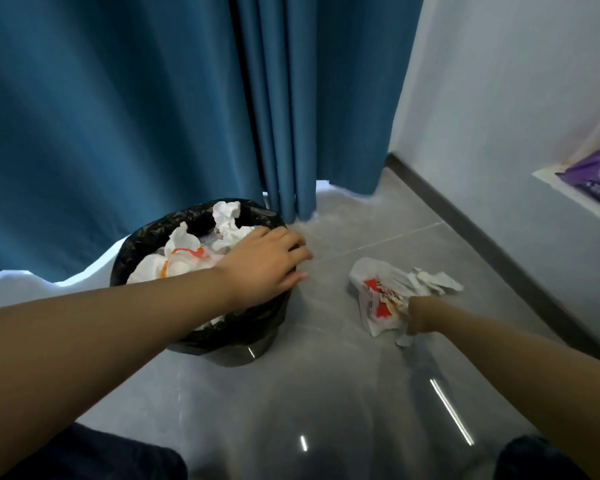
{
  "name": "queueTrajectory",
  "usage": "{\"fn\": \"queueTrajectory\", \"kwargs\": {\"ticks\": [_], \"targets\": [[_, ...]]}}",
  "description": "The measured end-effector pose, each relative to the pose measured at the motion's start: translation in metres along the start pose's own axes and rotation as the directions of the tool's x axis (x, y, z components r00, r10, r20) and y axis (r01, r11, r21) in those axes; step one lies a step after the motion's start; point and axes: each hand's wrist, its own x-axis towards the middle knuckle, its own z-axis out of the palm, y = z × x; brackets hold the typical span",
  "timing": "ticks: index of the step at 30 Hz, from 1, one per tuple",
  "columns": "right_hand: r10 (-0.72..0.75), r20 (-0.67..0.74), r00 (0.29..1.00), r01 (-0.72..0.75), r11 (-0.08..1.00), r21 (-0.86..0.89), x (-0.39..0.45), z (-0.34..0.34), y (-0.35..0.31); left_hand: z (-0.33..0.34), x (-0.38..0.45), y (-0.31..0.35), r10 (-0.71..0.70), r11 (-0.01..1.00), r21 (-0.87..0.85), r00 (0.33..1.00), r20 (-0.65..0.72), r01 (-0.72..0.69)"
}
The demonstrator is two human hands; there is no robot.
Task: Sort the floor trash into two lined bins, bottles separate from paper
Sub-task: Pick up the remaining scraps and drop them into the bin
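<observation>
Crumpled white paper, some of it marked with orange, fills a round bin lined with a black bag, which stands on the grey tiled floor in front of a blue curtain. The left hand rests palm down on the bin's right rim with its fingers spread and holding nothing. To the right, the right hand reaches down and closes on a white and red paper wrapper lying on the floor beside torn white scraps, near the grey wall.
</observation>
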Motion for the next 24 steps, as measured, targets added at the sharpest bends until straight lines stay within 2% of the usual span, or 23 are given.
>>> {"fn": "queueTrajectory", "kwargs": {"ticks": [5,9,12,15,18,20,22,24], "targets": [[-0.013,0.114,0.993,-0.006,0.986,0.164,0.014,0.036,0.011,0.011,0.001,0.028,0.149,0.986,-0.076,0.989,0.025,-0.147],[-0.103,-0.003,0.995,0.102,0.986,0.13,0.029,0.064,0.005,0.014,-0.001,0.021,0.125,0.981,-0.165,0.985,0.117,-0.105],[-0.163,0.006,0.987,0.162,0.983,0.091,0.024,0.065,-0.008,0.011,-0.007,0.006,0.108,0.97,-0.229,0.986,0.126,-0.078],[-0.243,-0.05,0.969,0.248,0.947,0.204,0.012,0.043,-0.024,0.002,-0.02,-0.007,0.085,0.971,-0.234,0.99,0.109,-0.057],[-0.358,-0.156,0.92,0.389,0.802,0.453,-0.015,-0.005,-0.05,-0.014,-0.03,-0.021,0.015,0.971,-0.24,0.999,0.033,-0.006],[-0.395,-0.262,0.881,0.47,0.654,0.593,-0.041,-0.048,-0.073,-0.026,-0.04,-0.038,-0.116,0.967,-0.227,0.993,-0.004,0.112],[-0.397,-0.387,0.832,0.549,0.497,0.671,-0.069,-0.089,-0.096,-0.031,-0.052,-0.058,-0.294,0.929,-0.233,0.956,0.006,0.287],[-0.354,-0.506,0.787,0.617,0.426,0.661,-0.091,-0.118,-0.117,-0.04,-0.064,-0.074,-0.486,0.835,-0.272,0.873,0.04,0.478]]}}
